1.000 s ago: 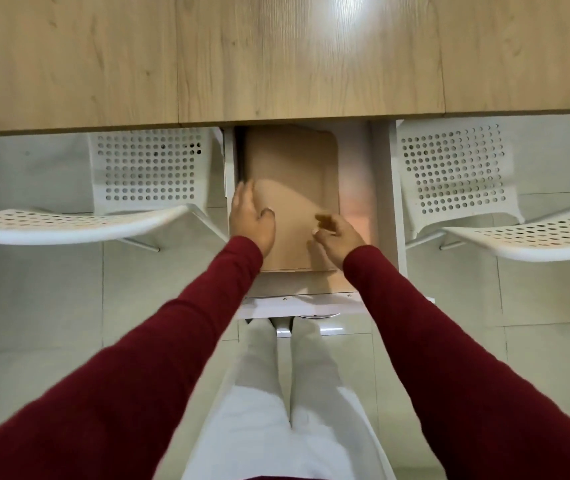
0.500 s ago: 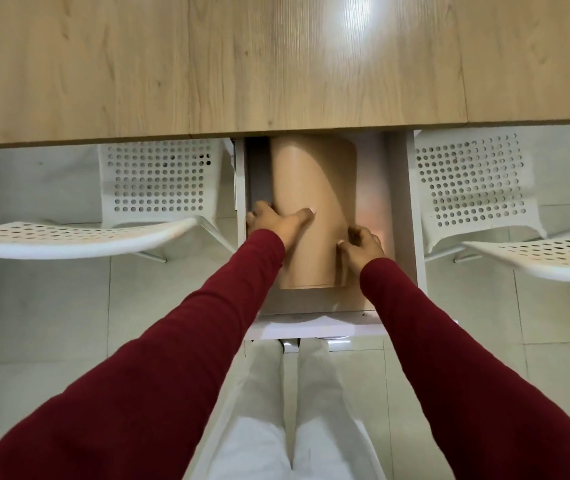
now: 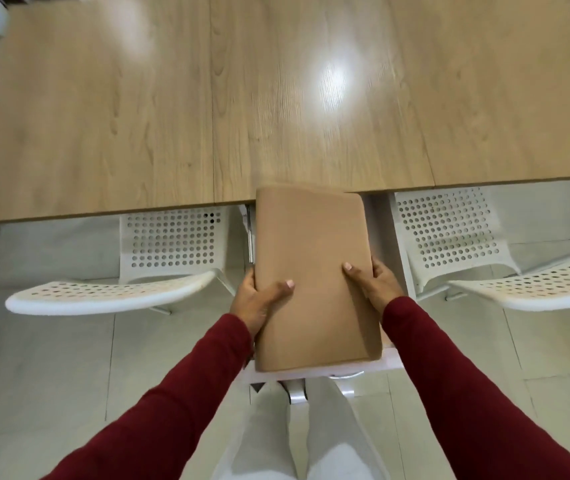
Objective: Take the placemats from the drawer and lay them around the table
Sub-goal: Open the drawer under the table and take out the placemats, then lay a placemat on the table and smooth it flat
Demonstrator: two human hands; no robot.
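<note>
A tan stack of placemats [image 3: 314, 258] is held up above the open white drawer [image 3: 389, 365], its far end level with the near edge of the wooden table [image 3: 276, 98]. My left hand [image 3: 257, 299] grips the stack's left edge, thumb on top. My right hand [image 3: 375, 280] grips the right edge the same way. The stack hides most of the drawer's inside.
Two white perforated chairs flank the drawer, one chair [image 3: 131, 271] on the left and another chair [image 3: 505, 261] on the right, both tucked under the table edge. Pale floor tiles [image 3: 51, 368] lie below, with my legs in white trousers [image 3: 297, 434].
The placemats lay in the drawer with my hands working round them; now both hands have lifted the stack out and up. The view has tilted up over more of the table.
</note>
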